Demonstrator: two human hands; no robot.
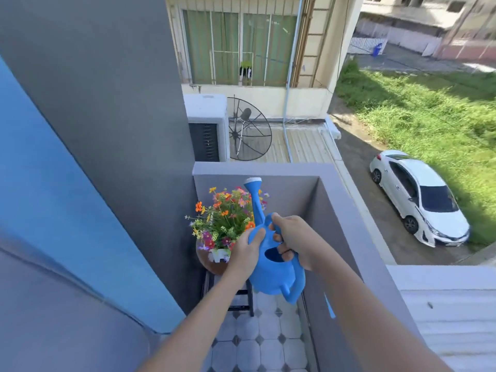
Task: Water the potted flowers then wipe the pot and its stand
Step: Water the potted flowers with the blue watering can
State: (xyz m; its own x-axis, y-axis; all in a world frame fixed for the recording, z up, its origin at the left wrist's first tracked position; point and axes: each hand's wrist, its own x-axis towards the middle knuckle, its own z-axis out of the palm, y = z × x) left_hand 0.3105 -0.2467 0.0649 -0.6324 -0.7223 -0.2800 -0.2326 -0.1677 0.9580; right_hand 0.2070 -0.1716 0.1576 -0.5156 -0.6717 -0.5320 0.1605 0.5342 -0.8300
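A blue watering can [271,275] hangs in the air in front of me, its spout with a white rose [252,180] pointing up and away over the flowers. My right hand [292,241] grips its top handle. My left hand [247,252] presses against the can's left side. Just left of the can stands a bunch of colourful flowers [225,216] in a small white pot [218,255]. The pot rests on a round brown stand top [208,260] with black legs [251,302], partly hidden by my left arm.
I stand in a narrow balcony corner with a grey parapet wall [335,200] on the right and far side, a grey and blue wall [80,183] on the left, and a tiled floor [263,342]. Beyond the parapet lie a satellite dish [248,130] and a white car [418,197].
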